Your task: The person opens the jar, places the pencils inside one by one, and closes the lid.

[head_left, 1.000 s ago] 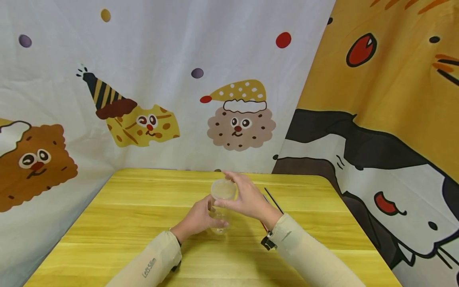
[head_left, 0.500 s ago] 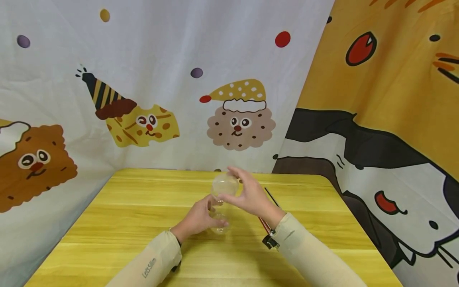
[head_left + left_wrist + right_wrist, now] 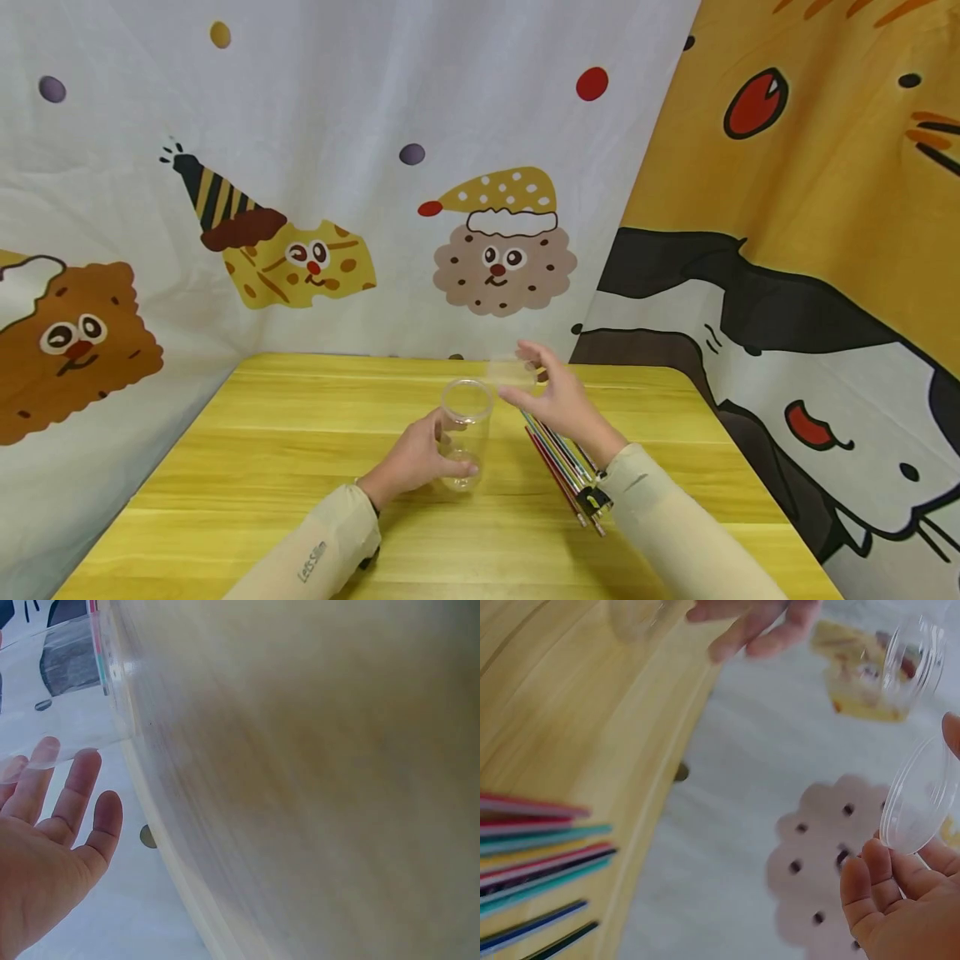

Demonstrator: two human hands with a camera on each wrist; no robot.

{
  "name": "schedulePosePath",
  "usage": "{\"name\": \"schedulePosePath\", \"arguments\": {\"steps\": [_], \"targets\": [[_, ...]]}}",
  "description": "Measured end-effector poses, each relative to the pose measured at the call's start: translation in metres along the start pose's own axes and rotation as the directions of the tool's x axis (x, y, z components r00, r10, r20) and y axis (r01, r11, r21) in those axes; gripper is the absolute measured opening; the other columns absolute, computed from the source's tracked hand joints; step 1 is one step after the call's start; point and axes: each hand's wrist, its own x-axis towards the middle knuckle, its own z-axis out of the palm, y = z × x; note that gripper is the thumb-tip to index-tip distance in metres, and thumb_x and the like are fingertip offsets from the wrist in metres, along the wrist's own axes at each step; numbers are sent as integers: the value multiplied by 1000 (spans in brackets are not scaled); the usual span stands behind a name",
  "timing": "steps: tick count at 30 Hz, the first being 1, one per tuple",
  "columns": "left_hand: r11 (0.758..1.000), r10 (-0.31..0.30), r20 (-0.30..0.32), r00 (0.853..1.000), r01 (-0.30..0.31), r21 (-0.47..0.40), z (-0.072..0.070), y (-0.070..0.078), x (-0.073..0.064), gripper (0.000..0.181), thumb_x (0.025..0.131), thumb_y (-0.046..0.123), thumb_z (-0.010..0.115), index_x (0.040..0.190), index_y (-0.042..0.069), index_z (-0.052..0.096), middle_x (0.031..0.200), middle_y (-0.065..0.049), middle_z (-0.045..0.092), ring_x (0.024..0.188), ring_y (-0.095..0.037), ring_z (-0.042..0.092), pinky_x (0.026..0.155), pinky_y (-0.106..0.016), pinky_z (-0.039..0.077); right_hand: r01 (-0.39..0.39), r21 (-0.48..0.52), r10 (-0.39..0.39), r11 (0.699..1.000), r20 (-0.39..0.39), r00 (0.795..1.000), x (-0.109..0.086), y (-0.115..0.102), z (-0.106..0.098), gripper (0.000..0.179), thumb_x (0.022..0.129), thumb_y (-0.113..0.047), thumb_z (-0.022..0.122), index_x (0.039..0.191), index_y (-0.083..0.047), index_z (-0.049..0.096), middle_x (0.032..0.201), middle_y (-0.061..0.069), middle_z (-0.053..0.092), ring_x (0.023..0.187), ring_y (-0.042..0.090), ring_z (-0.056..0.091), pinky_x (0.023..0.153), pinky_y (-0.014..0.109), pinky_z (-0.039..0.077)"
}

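Observation:
A clear plastic jar stands upright on the table, its round mouth uncovered. My left hand grips it low on the left side, thumb in front. In the left wrist view the fingers lie along the see-through wall of the jar. Up and to the right of the mouth, my right hand pinches a clear round lid between thumb and fingers. The right wrist view shows this lid by its edge, apart from the jar's rim.
Several coloured pencils lie in a loose bundle on the yellow wooden table, below my right wrist. A printed cartoon curtain hangs behind the table's back edge and along the right side.
My right hand has lifted the lid off the jar and carried it up and to the right, uncovering more of the pencils. The left hand and jar have stayed in place.

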Motion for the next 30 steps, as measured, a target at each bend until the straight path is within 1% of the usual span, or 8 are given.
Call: {"name": "schedulePosePath", "arguments": {"steps": [3, 5, 8, 13, 16, 21, 26, 30], "targets": [[1000, -3, 0, 1000, 3, -2, 0, 0, 0, 67, 80, 40, 96, 134, 23, 61, 144, -12, 65, 118, -28, 62, 84, -38, 57, -37, 10, 37, 999, -23, 999, 0, 18, -8, 79, 96, -34, 82, 162, -15, 43, 155, 11, 59, 128, 32, 57, 104, 49, 50], [1000, -3, -2, 1000, 3, -2, 0, 0, -1, 67, 80, 40, 97, 134, 23, 62, 142, -12, 65, 118, -28, 62, 83, -38, 57, -64, 14, 64, 998, -37, 997, 0, 32, -14, 79, 97, -34, 82, 162, -13, 42, 156, 14, 57, 130, 33, 55, 105, 51, 49], [1000, -4, -6, 1000, 4, 3, 0, 1, -1, 67, 80, 40, 97, 134, 24, 62, 141, -12, 66, 117, -27, 62, 82, -38, 57, -118, 19, 119, 993, -44, 992, -2, 52, -23, 81, 98, -36, 81, 163, -13, 40, 159, 17, 53, 138, 36, 51, 109, 56, 47], [1000, -6, -7, 1000, 6, 8, -1, 1, -1, 67, 80, 40, 97, 135, 23, 62, 140, -12, 66, 117, -27, 62, 82, -38, 57, -229, -1, 228, 974, -29, 973, -9, 82, -36, 87, 99, -47, 77, 166, -12, 33, 165, 20, 45, 146, 42, 45, 116, 64, 43], [1000, -12, -2, 1000, 12, 7, -1, 1, 0, 68, 79, 41, 97, 135, 23, 62, 139, -13, 65, 117, -26, 62, 82, -37, 56, -283, -27, 282, 959, -31, 959, -13, 97, -43, 90, 99, -50, 76, 167, -10, 31, 165, 22, 43, 147, 45, 44, 117, 66, 42], [1000, -22, 0, 1000, 22, 0, -1, 1, 0, 68, 79, 42, 97, 135, 24, 62, 138, -14, 65, 117, -26, 62, 81, -36, 57, -333, -66, 332, 941, -28, 943, -18, 118, -52, 92, 100, -51, 74, 167, -6, 29, 165, 26, 42, 149, 50, 42, 119, 66, 41], [1000, -13, 2, 1000, 13, 4, -1, 0, 0, 68, 80, 42, 97, 135, 23, 62, 139, -14, 65, 116, -25, 61, 79, -36, 57, -376, -111, 377, 920, -16, 926, -22, 133, -57, 95, 100, -51, 73, 168, -4, 27, 165, 29, 41, 151, 53, 40, 122, 66, 39], [1000, -8, -2, 1000, 8, 15, -1, 0, 0, 68, 80, 42, 97, 135, 22, 62, 139, -12, 66, 114, -23, 61, 80, -35, 56, -404, -141, 405, 904, -17, 914, -23, 144, -59, 96, 100, -52, 73, 168, -4, 26, 166, 29, 40, 152, 53, 39, 120, 67, 40]]}}
